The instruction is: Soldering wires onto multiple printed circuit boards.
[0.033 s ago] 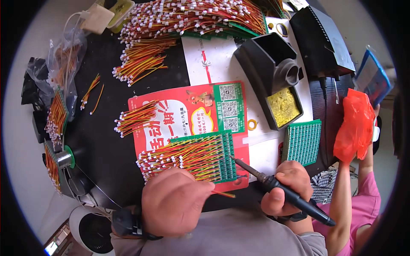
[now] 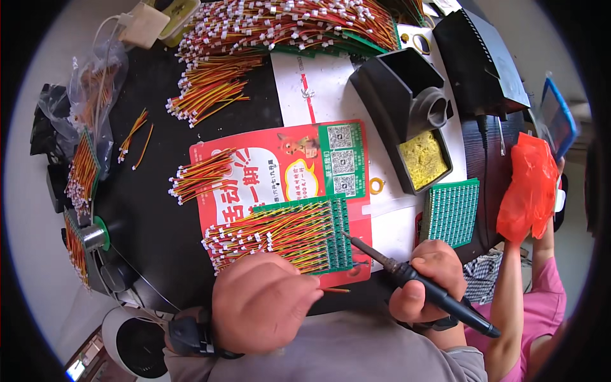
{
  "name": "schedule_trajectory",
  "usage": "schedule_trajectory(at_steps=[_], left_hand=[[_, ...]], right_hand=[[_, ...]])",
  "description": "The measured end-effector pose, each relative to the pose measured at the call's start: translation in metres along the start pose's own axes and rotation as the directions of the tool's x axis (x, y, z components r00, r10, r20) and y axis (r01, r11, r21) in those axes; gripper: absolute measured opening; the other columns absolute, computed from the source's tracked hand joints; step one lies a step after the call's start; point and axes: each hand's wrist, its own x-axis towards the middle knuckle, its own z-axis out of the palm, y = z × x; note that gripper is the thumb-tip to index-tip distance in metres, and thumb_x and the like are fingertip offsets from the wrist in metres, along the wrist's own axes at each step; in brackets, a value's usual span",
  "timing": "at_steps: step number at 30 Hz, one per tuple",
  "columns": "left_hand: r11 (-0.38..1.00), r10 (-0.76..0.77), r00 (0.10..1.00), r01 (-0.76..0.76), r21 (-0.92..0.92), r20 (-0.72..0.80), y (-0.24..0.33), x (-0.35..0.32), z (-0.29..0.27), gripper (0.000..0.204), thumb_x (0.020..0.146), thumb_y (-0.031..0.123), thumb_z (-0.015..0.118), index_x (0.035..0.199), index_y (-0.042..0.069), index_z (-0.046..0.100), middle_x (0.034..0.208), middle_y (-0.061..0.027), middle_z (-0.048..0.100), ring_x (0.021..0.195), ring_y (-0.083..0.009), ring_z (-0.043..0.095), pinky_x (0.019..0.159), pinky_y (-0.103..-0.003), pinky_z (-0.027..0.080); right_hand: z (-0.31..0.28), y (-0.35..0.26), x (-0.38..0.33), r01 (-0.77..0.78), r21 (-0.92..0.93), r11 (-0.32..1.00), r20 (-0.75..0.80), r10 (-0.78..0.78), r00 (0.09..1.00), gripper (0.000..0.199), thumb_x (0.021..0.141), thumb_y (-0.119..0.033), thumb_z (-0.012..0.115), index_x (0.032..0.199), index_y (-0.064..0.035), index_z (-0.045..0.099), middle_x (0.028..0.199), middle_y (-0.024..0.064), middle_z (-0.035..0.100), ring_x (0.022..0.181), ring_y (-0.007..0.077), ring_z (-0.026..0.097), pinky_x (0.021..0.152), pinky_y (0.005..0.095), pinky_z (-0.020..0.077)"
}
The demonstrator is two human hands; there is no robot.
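Observation:
My right hand (image 2: 436, 280) is closed round a black soldering iron (image 2: 425, 286). The iron's tip points at the right part of a green circuit board (image 2: 340, 239), where rows of small pads show; whether it touches I cannot tell. Red and yellow wires (image 2: 286, 232) with white plugs lie in rows across that board, their plugs to the left. At the board's near edge, my left hand (image 2: 261, 302) is closed, thumb and finger pinched together. A short wire (image 2: 336, 290) sticks out past those fingertips; the rest of it is hidden by the hand.
Beneath the board lies a red printed sheet (image 2: 213, 156) with a bundle of wires (image 2: 202, 175). A black iron stand (image 2: 388, 95) holds a yellow sponge (image 2: 422, 160). Green boards (image 2: 450, 210) lie right; a solder spool (image 2: 95, 235) stands left. Another person's arm (image 2: 509, 305) reaches toward a red bag (image 2: 528, 191).
My left hand has shifted very slightly, and the short wire at its fingertips has turned a little. My right hand and the soldering iron have stayed where they were.

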Motion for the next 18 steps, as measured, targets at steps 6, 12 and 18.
schedule_trajectory(at_steps=[6, 12, 18], left_hand=[[0.982, 0.155, 0.987, -0.158, 0.104, 0.037, -0.008, -0.008, 0.020, 0.026, 0.075, 0.000, 0.074, 0.101, -0.005, 0.072, 0.095, -0.0146, 0.066, 0.081, -0.0279, 0.068, 0.064, -0.035, 0.057], [0.975, 0.173, 0.978, -0.187, 0.117, 0.120, -0.008, -0.002, 0.015, 0.029, 0.078, 0.000, 0.071, 0.106, -0.008, 0.071, 0.093, -0.0136, 0.064, 0.077, -0.0260, 0.066, 0.063, -0.033, 0.056], [0.951, 0.226, 0.974, -0.224, 0.213, 0.017, -0.015, -0.002, 0.026, 0.027, 0.076, 0.001, 0.072, 0.103, -0.005, 0.072, 0.091, -0.0116, 0.064, 0.071, -0.0237, 0.063, 0.059, -0.033, 0.054]], right_hand=[[0.010, -0.002, -0.008, -0.045, -0.037, 0.998, -0.045, 0.043, 0.998, 0.028, 0.094, -0.024, 0.061, 0.102, 0.0021, 0.056, 0.069, 0.0081, 0.054, 0.056, 0.0188, 0.052, 0.052, 0.0331, 0.0448], [0.014, -0.001, -0.010, -0.029, -0.026, 0.999, -0.126, 0.025, 0.992, 0.029, 0.094, -0.026, 0.062, 0.101, 0.0022, 0.058, 0.068, 0.0078, 0.054, 0.055, 0.0176, 0.052, 0.050, 0.0312, 0.0428], [0.011, 0.003, -0.006, 0.012, 0.036, 0.999, -0.084, -0.009, 0.996, 0.033, 0.082, -0.016, 0.078, 0.099, 0.0038, 0.058, 0.064, 0.0068, 0.056, 0.049, 0.0191, 0.052, 0.044, 0.0318, 0.0416]])
